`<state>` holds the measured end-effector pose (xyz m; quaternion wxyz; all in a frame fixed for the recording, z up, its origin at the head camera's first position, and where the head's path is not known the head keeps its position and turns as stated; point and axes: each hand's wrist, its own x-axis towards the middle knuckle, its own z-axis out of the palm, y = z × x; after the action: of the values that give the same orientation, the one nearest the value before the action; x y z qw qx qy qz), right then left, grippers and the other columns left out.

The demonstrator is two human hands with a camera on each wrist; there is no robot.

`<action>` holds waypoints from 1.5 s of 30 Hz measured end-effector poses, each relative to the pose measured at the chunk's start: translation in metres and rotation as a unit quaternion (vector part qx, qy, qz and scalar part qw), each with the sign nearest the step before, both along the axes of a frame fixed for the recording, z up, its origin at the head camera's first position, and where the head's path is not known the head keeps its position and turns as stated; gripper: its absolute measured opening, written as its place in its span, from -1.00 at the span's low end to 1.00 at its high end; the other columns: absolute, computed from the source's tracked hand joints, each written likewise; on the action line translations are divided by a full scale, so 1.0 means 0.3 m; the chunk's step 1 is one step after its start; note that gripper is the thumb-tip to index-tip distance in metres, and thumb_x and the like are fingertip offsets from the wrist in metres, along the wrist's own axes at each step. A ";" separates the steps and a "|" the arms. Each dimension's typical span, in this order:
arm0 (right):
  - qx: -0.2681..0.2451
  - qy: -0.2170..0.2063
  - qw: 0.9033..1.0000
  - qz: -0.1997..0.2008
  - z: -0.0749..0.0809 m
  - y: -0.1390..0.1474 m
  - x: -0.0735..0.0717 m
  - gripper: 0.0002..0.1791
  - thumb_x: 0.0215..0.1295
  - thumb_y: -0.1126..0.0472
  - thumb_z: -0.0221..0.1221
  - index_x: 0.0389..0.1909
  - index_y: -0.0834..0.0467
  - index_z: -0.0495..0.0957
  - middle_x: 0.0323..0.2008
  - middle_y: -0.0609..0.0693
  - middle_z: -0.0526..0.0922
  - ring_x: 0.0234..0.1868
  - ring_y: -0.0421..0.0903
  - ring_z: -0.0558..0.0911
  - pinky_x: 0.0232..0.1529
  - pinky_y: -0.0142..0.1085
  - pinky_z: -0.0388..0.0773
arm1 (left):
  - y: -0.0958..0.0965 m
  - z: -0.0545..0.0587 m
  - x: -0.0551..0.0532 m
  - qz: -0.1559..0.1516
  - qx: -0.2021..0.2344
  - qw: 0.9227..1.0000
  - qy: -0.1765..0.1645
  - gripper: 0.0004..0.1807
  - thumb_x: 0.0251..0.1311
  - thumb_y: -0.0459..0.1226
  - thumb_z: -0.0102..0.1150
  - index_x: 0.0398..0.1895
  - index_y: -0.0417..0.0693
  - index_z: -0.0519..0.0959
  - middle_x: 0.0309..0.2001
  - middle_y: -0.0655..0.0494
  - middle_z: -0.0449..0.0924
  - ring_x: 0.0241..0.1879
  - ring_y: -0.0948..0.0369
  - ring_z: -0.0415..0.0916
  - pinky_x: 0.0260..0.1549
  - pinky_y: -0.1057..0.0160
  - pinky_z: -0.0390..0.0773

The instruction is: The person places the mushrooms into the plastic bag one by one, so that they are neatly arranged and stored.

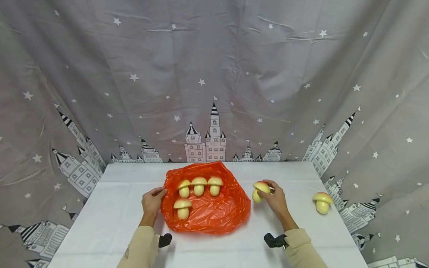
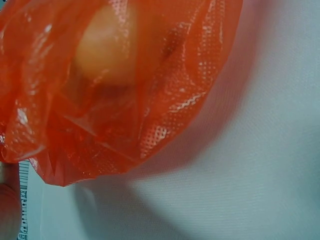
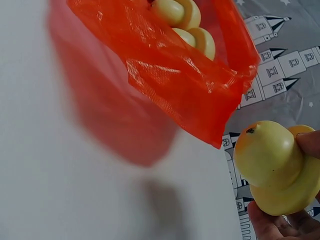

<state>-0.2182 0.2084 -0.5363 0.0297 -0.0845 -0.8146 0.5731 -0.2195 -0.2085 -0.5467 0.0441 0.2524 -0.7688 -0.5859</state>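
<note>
A red plastic bag (image 1: 214, 219) lies spread on the table with its mouth open. Inside it are several yellow toy mushrooms (image 1: 199, 186), three in a row at the back and another in front at the left. My left hand (image 1: 152, 203) pinches the bag's left rim; in the left wrist view, a pale rounded shape shows through the red film (image 2: 165, 100). To the right of the bag, my right hand (image 1: 276, 199) grips a yellow toy mushroom (image 3: 272, 157) by its cap, its stem tilted toward the bag.
One more yellow toy mushroom (image 1: 322, 203) stands near the table's right edge. The white tabletop (image 1: 110, 208) meets a grey curtain (image 1: 234, 74) printed with castles and stars. Black wrist devices (image 1: 275, 241) sit by both cuffs.
</note>
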 end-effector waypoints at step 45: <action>-0.030 0.037 0.996 0.073 0.050 -0.195 0.035 -0.52 0.14 0.26 0.32 0.13 0.15 0.53 0.07 0.11 0.57 0.03 0.09 0.54 -0.01 -0.12 0.60 | 0.007 -0.023 -0.007 0.015 -0.007 1.000 0.011 -0.62 0.30 -0.21 0.17 0.05 -0.33 0.57 0.05 -0.31 0.54 0.02 -0.07 0.49 0.12 -0.01 0.49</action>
<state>-0.2077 0.1498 -0.5214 0.0154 -0.0047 -0.7995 0.6005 -0.2215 -0.2064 -0.5536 0.0636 0.2567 -0.7688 -0.5823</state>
